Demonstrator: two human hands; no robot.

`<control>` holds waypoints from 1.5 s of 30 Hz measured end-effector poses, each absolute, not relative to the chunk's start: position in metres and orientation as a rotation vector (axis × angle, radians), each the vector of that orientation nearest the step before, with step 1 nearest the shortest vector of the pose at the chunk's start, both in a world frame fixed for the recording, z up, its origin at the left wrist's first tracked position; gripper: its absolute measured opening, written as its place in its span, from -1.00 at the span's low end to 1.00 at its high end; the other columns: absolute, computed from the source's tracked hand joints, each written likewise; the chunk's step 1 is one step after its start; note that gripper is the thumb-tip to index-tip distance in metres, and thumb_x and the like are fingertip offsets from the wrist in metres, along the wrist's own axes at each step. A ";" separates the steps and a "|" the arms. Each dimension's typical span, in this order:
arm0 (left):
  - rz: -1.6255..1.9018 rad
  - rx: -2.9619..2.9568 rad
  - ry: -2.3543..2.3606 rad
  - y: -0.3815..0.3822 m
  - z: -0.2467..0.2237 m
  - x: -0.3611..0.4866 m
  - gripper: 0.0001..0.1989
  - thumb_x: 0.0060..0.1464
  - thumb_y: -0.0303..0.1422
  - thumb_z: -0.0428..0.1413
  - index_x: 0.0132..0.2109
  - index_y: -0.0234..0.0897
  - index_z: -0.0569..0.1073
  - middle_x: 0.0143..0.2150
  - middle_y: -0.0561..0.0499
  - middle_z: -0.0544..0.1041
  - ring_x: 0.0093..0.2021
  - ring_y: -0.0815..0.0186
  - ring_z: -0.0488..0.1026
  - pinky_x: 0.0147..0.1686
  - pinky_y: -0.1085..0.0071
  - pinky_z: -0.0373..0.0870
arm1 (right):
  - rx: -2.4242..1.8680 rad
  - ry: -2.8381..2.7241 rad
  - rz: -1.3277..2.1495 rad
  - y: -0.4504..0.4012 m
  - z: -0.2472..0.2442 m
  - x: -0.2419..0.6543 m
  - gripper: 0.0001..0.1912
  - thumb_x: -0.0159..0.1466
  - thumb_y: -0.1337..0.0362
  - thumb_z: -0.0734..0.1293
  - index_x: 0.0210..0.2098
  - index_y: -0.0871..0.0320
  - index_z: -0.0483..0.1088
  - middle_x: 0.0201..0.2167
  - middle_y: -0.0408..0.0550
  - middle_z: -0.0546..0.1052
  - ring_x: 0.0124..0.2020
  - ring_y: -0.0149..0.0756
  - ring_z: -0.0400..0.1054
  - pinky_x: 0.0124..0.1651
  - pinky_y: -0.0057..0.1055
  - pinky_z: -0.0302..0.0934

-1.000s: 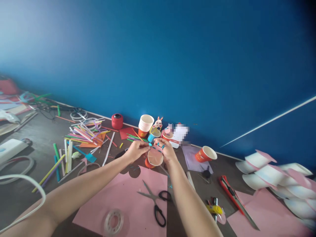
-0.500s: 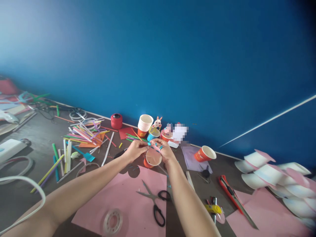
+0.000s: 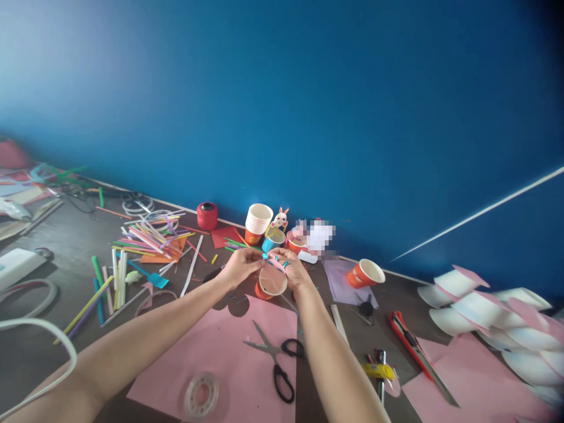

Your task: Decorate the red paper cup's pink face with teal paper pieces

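Above a red paper cup (image 3: 269, 289) with a pink top, both my hands pinch a small pink piece with blue parts (image 3: 277, 264). My left hand (image 3: 241, 265) closes its fingertips at the piece's left end, by a small round blue bit. At the right end, my right hand (image 3: 294, 269) is closed on it near a blue strip. Just behind my hands stand a light-blue cup (image 3: 274, 238) with a white rabbit figure (image 3: 281, 218) and a stack of white-rimmed paper cups (image 3: 259, 220).
Black-handled scissors (image 3: 274, 352) and a tape roll (image 3: 201, 395) lie on pink paper (image 3: 229, 358). Coloured straws (image 3: 150, 238) are heaped left. Rightwards are a tipped red cup (image 3: 365, 274), a red utility knife (image 3: 416, 351) and white-and-pink paper rolls (image 3: 476, 308).
The pink piece between my fingers has tilted and its surface shows narrower. My hands stay nearly in place; the whole view has shifted very slightly.
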State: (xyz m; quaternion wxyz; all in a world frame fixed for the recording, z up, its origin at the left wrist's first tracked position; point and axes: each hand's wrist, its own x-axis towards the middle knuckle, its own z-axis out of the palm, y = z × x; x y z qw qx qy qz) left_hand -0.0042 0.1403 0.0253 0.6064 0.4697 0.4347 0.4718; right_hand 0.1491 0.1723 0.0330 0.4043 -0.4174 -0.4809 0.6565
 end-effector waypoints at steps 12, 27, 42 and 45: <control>1.119 1.119 1.014 0.143 0.022 -0.006 -0.78 -0.19 -0.30 0.19 -0.38 -0.36 0.41 -0.53 0.10 0.41 -0.60 0.47 0.31 -0.57 0.53 0.27 | -1.024 -1.171 1.706 0.174 0.030 0.148 -0.78 -0.11 0.20 0.43 -0.55 0.21 0.40 -0.64 -0.20 0.39 -0.63 -0.51 0.15 -0.52 -0.53 0.00; 1.092 1.127 0.984 0.146 0.022 -0.007 -0.78 -0.20 -0.31 0.19 -0.40 -0.37 0.38 -0.57 0.11 0.38 -0.61 0.47 0.31 -0.59 0.53 0.28 | -0.963 -1.109 1.771 0.174 0.031 0.148 -0.80 -0.13 0.25 0.45 -0.56 0.20 0.38 -0.64 -0.21 0.39 -0.61 -0.51 0.17 -0.49 -0.53 0.03; 1.030 1.171 1.015 0.148 0.024 -0.011 -0.76 -0.20 -0.30 0.19 -0.38 -0.41 0.45 -0.57 0.08 0.40 -0.61 0.47 0.31 -0.59 0.53 0.26 | -0.969 -1.101 1.776 0.176 0.030 0.148 -0.81 -0.13 0.27 0.44 -0.57 0.20 0.36 -0.66 -0.22 0.37 -0.62 -0.50 0.17 -0.49 -0.52 0.03; 1.048 1.178 1.005 0.149 0.023 -0.011 -0.76 -0.20 -0.31 0.19 -0.38 -0.41 0.43 -0.56 0.08 0.41 -0.61 0.47 0.31 -0.59 0.53 0.27 | -0.976 -1.102 1.776 0.175 0.031 0.147 -0.81 -0.12 0.27 0.44 -0.55 0.21 0.37 -0.67 -0.22 0.37 -0.63 -0.51 0.16 -0.51 -0.52 0.01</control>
